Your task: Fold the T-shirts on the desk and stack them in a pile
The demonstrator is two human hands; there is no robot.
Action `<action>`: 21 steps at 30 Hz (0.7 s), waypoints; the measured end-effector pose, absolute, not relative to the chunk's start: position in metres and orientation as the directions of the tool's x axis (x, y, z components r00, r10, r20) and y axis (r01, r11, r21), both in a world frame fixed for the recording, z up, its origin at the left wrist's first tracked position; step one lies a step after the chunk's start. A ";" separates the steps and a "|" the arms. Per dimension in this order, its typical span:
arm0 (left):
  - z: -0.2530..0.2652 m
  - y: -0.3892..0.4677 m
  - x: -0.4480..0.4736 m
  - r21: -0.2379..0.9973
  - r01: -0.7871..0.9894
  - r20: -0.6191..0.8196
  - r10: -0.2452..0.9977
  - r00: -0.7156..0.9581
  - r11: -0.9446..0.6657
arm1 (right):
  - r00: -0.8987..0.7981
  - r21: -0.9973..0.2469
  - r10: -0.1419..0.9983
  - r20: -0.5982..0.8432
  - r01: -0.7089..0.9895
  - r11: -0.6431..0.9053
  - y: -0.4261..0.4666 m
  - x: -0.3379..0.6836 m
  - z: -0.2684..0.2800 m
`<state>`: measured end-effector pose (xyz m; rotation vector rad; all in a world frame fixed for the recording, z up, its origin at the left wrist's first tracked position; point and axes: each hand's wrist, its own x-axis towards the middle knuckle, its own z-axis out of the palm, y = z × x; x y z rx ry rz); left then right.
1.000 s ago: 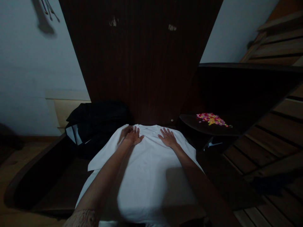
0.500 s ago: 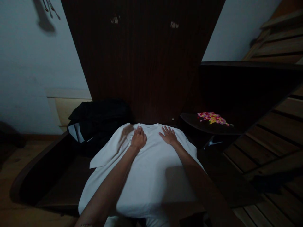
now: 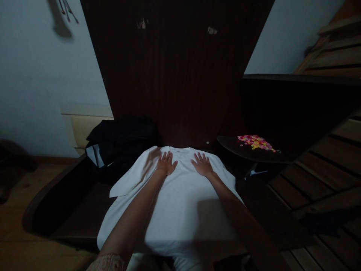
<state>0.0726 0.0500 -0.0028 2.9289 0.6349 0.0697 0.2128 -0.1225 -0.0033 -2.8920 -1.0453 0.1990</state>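
Note:
A white T-shirt lies spread out on a dark wooden surface, its collar at the far end and one sleeve spread out to the left. Flat on the cloth just left of the collar rests my left hand, fingers spread. My right hand lies flat to the right of the collar, its fingers apart as well. Neither hand grips the fabric. Small wrinkles show near the left hand, and a shadow covers the lower right of the shirt.
Dark clothing is heaped to the left of the shirt. On a small dark shelf at right lies a pile of pink and yellow bits. A tall dark wooden panel rises behind. Wooden slats stand at far right.
My left fingers have spread and flattened on the shirt. My right hand has slid slightly towards me. The whole view has shifted a little.

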 end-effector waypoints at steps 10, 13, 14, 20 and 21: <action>0.026 0.034 0.046 -0.051 0.249 0.221 0.232 0.947 -0.967 | 0.767 -0.093 0.636 -0.084 0.630 -0.771 -0.122 0.212 -0.002; 0.045 0.048 0.032 -0.119 0.209 0.164 0.189 0.968 -0.971 | 0.772 -0.101 0.633 -0.051 0.627 -0.772 -0.122 0.209 0.000; 0.052 0.056 0.028 -0.135 0.184 0.140 0.165 0.976 -0.973 | 0.772 -0.098 0.636 -0.025 0.631 -0.770 -0.122 0.207 0.001; 0.088 0.107 0.011 -0.176 0.157 0.079 0.145 0.986 -0.972 | 0.662 -0.233 0.703 0.260 0.750 -0.620 -0.103 0.183 0.013; 0.092 0.113 0.009 -0.193 0.158 0.073 0.147 0.986 -0.968 | 0.639 -0.307 0.712 0.290 0.767 -0.564 -0.095 0.174 0.015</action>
